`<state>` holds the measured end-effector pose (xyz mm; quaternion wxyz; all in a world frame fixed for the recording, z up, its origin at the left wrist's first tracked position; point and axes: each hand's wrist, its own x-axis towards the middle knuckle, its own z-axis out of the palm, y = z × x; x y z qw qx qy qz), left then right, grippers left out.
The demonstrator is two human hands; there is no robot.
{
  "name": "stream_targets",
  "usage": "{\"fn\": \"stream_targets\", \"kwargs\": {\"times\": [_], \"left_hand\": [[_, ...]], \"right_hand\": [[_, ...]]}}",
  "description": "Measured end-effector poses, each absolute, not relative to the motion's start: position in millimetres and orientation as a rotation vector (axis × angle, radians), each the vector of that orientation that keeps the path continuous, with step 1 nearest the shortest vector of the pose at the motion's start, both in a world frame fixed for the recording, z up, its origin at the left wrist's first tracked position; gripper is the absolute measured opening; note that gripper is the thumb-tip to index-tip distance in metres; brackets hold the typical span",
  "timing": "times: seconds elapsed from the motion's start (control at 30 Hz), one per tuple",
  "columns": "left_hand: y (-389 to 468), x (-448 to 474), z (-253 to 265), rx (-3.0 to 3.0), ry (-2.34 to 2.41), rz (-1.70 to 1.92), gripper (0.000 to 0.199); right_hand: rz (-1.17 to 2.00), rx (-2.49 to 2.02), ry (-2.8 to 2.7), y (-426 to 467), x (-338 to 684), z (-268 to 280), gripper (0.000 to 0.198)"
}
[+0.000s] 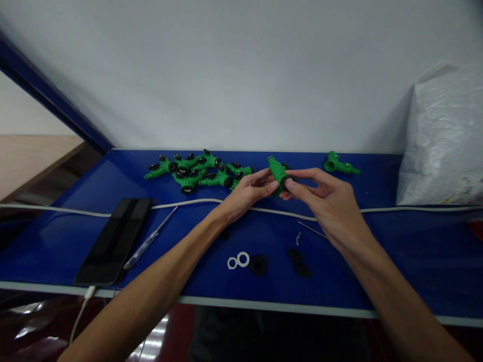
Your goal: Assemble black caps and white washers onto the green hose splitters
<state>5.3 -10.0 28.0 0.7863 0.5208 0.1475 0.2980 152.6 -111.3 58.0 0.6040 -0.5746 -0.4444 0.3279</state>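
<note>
Between my two hands, above the blue table, is a green plastic hose splitter [277,170] with a black ring at its near end. My left hand [253,190] grips it from the left, thumb along its side. The fingers of my right hand [315,190] close round the black ring, the thumb pressed on that end. Below lie two white rings [243,259], a black ring [258,264], small black parts [300,262] and tiny screws [298,238]. A thin metal rod [312,230] lies partly hidden by my right forearm.
Several green splitters with black valves [188,181] are heaped at the back left. Another green splitter body [339,164] lies back right, near a bulging plastic bag [445,141]. A phone [115,241], a screwdriver [149,241] and a white cable [188,202] lie on the table [181,271].
</note>
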Motion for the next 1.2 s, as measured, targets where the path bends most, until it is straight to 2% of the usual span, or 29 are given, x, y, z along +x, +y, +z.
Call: {"fn": "stream_targets", "kwargs": {"times": [0.4,0.63,0.9,1.1,1.2], "left_hand": [[-10,5,25,1.179,0.309,0.654,0.042],[-15,6,34,0.94,0.379,0.712,0.026],[-13,12,30,0.8,0.442,0.794,0.022],[-14,13,32,0.734,0.416,0.803,0.013],[-13,13,32,0.713,0.419,0.792,0.012]], "right_hand": [[0.769,-1.33,-1.025,-111,154,56,0.026],[0.703,-1.327,-1.066,-114,148,58,0.025],[0.578,-1.361,-1.065,-112,147,50,0.025],[0.822,-1.352,-1.086,-110,147,50,0.041],[0.861,-1.327,-1.059,-110,145,49,0.042]]}}
